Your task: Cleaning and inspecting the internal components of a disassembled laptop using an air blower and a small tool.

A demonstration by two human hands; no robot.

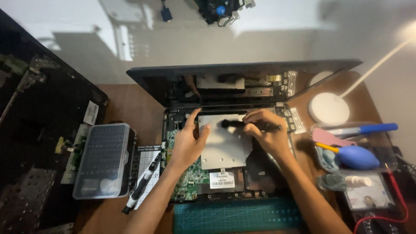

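Brush held low and nearly flat: right hand (264, 134) closed around the black brush (247, 126), handle pointing right, dark bristle head at the left end resting on or just above the silver metal plate (223, 145); contact not clear at this size. Best practice, as a judgement: light short strokes in one direction, bristles only grazing the surface, no pressure toward the exposed green circuit board (186, 173) beside the plate. Left hand (188, 143) open, fingers spread, palm braced on the left edge of the plate and the board beneath, gripping nothing; a steadying hold of this kind advisable, fingertips kept off bare contacts. Opened laptop chassis (225, 182) in the middle of the brown desk (130, 104), black lid (242, 71) tilted back behind it, internals uncovered. Plate pale grey, rectangular, matte, occupying the upper centre of the bay; a white label on a dark part just below it. Green cutting mat (238, 216) at the near edge. Clear bit case (104, 160) and a black-and-silver pen-shaped tool (141, 186) to the left; blue air blower (357, 157) in a clear tray (390, 164) to the right, white lamp base (328, 108) behind it.
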